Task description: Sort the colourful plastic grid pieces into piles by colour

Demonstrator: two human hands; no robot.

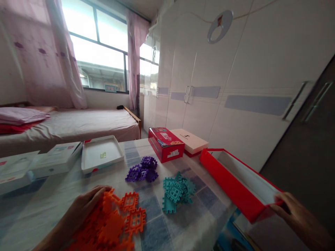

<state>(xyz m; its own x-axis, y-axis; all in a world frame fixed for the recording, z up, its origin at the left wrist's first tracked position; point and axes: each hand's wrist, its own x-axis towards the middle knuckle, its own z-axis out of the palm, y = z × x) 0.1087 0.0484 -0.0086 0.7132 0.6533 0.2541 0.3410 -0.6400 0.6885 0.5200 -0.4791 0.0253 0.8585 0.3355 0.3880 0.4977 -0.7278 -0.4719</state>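
My left hand (85,204) lies against the far left side of a pile of orange plastic interlocking building tiles (112,225), its fingers stretched out and touching them; its underside is hidden. At the right, my right hand (294,211) pinches the near corner of a long red open box (230,179) with a white inside. That box reaches over the table's right edge. Purple interlocking tiles (143,169) form a small heap at mid-table, and teal interlocking tiles (176,191) make another heap nearer the red box.
A closed red printed box (166,144) and a cream-lidded box (191,141) stand at the table's back. A shallow white tray (102,153) and white boxes (56,160) sit at the left. Beyond are a bed (91,122) and tall wardrobes (204,69).
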